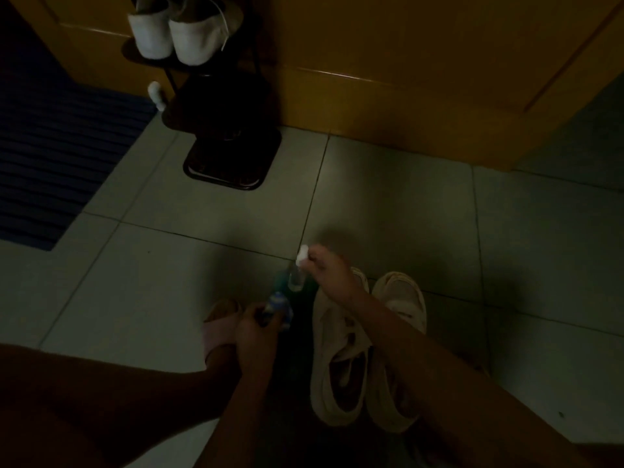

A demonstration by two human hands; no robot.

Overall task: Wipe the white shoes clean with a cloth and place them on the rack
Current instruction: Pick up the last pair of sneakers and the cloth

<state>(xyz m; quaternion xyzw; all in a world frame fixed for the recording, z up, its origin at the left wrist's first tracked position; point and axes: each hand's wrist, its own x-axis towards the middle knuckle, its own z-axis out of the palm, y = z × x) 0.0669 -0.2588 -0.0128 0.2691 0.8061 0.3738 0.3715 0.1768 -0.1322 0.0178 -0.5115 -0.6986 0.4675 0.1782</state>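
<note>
I judge the job to be at its start. The white shoes (324,332) sit side by side on the tiled floor (405,214), just under my right forearm, and neither is on the rack (233,153) yet. My left hand (253,336) is clenched around a blue-and-white cloth (277,307), which touches no shoe. My right hand (326,273) pinches what looks like a small clear spray bottle (296,278) by its white top, though the light is too poor to be sure. Wetting, wiping and racking are all left. Another white pair (175,35) already stands on the rack's upper tier. The room is dim: pale tiles with dark joints, a striped blue mat (50,146) to the left, and brown wooden panelling (405,62) behind.
</note>
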